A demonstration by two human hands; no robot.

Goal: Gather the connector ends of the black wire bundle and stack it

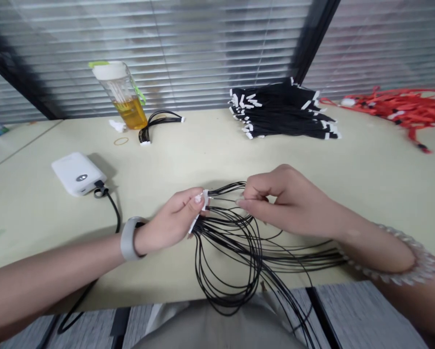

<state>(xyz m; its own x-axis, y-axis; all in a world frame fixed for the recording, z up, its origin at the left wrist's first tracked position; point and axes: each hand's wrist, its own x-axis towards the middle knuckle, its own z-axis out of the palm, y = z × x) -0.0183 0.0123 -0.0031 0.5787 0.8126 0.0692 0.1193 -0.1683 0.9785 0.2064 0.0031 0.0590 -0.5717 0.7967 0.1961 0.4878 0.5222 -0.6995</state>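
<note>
Loops of thin black wires (222, 232) hang over the near edge of a pale bench (188, 160), above a seated person's lap (217, 329). Just over that edge the person's two hands work apart from each other: the left hand (177, 215), a grey band (128, 240) on its wrist, clamps white connectors (205, 198) between thumb and fingers, while the right hand (290, 203), below a beaded bracelet (402, 259), pinches a single wire (224, 199) leading from them. The wires fan out between the hands and pass beneath the right forearm. To the left lies a white power bank (78, 173), a black cable (113, 206) plugged into it. Farther back, a yellow rubber band (121, 141), a crumpled white scrap (117, 126) and a short black harness (151, 125) surround a bottle (130, 111) of amber liquid. A stack of black cables (282, 116) with white ends sits to the right, beside tangled red cables (402, 110). Behind the bench run horizontal blinds (202, 53).
</note>
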